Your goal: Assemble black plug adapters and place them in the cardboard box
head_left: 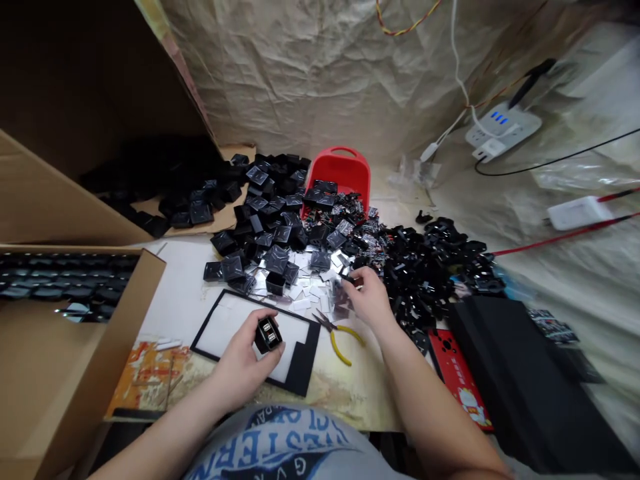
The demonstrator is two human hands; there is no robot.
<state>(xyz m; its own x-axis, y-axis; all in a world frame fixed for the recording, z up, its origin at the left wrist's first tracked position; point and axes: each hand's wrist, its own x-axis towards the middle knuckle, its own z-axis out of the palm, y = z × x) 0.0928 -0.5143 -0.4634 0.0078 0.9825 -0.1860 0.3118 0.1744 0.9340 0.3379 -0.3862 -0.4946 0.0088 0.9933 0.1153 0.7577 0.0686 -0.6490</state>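
My left hand (250, 353) is wrapped round a small black USB charger housing (269, 334), its end with two USB ports turned up. It is held above a black-framed white panel (215, 333) on the table. My right hand (367, 297) is closed at the fingertips, pinching a small dark piece (346, 278) over the scattered flat white pieces (303, 293). Its exact kind is too small to tell. Pliers with yellow handles (340, 337) lie open between my hands. Beyond them spreads a heap of black plastic housings (275, 230).
A red scoop (345, 167) with small circuit boards stands at the back. Black plastic parts (425, 267) are piled at right, near a red phone-like object (463, 380) and a black box (530, 387). Cardboard box (120, 333) holds rows of housings at left. A power strip (505, 130) hangs right.
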